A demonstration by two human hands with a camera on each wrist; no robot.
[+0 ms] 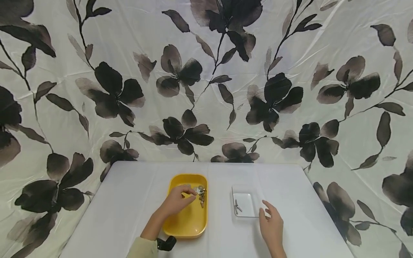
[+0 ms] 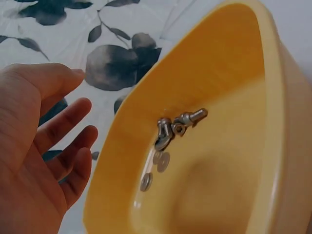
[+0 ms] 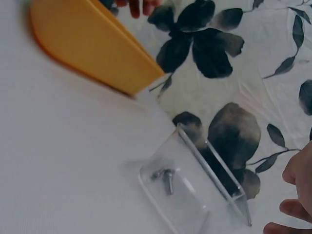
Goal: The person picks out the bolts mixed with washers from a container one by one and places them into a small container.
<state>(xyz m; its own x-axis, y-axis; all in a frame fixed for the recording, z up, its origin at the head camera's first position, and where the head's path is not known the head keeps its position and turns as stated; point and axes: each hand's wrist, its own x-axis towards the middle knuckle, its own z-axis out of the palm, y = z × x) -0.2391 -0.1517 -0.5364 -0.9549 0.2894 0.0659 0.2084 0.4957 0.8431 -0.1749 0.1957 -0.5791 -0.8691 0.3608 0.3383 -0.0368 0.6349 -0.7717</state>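
While the left hand (image 1: 178, 200) hovers over the shallow yellow plastic tray (image 1: 188, 225), its fingers reach toward the small heap of silver metal bolts and washers (image 1: 200, 193) lying at the tray's 1 o'clock corner. From the head view the fingertips look close to the heap, but whether they touch it I cannot tell. The left wrist view shows that hand (image 2: 39, 146) with fingers spread and relaxed, holding nothing, and the bolts and washers (image 2: 173, 134) sitting loose on the tray's sloped floor, probably gathered there so they cannot roll away across the worktop.

At 3 o'clock from the yellow tray, well apart from it, stands a small clear plastic rectangular dish (image 1: 245, 205). Inside it, near its left edge, lies 1 small silver bolt (image 1: 237, 207), and the right wrist view shows the same bolt (image 3: 165, 178) resting flat on the transparent floor. The right hand (image 1: 272, 225) rests at the dish's 4 o'clock corner, fingers loosely extended, its fingertips touching or just beside the dish's right rim, seemingly to steady the light dish; it grips nothing.

Both containers sit on the white cloth-covered worktop (image 1: 129, 200), side by side within easy reach of each hand. Behind the worktop hangs a white sheet printed with dark flowers (image 1: 206, 89).
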